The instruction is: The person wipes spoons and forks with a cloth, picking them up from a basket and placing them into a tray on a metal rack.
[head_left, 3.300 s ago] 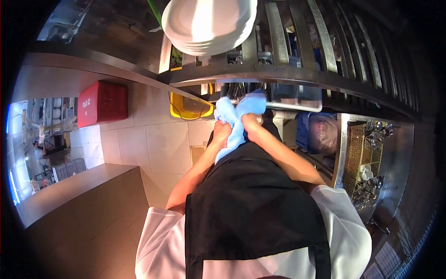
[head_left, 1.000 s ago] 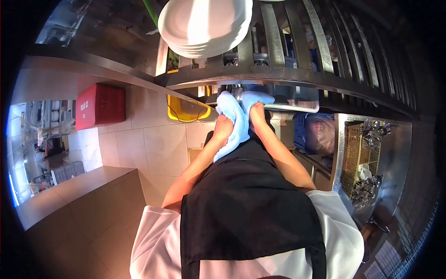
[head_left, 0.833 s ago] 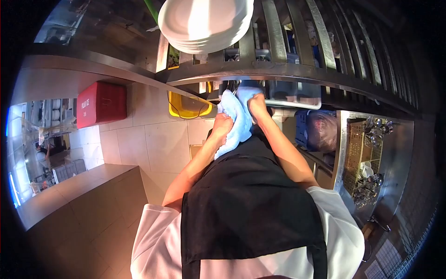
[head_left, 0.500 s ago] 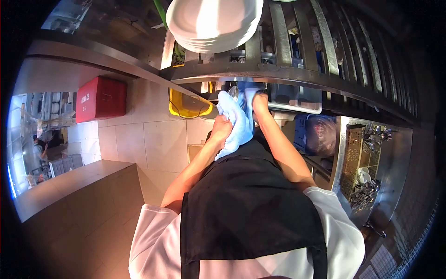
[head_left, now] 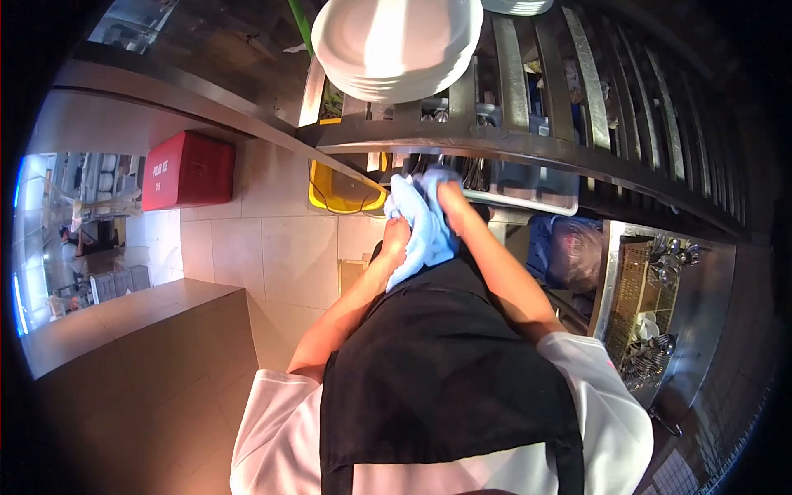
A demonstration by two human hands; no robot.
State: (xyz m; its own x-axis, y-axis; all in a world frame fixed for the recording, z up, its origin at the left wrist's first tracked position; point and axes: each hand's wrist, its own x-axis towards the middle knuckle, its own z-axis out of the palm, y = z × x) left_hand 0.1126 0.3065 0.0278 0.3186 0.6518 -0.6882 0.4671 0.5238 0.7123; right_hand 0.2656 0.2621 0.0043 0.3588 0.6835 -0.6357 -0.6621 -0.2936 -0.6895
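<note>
A light blue cloth hangs bunched between my hands in front of the black apron. My left hand is closed around its left side. My right hand grips the upper right part, its fingers covered by folds and slightly blurred. Whatever the folds may wrap is hidden. Just beyond my hands, under the slatted rack, dark-looking cutlery lies beside a grey tray with a pale rim.
A stack of white plates stands on the metal slatted rack. Below sit a yellow bin and, leftward, a red ice box. To the right are a bagged blue crate and a basket beside several utensils.
My right hand has drawn back slightly toward me with the cloth. A spoon head that showed by the cloth is out of sight. The whole view has shifted a little.
</note>
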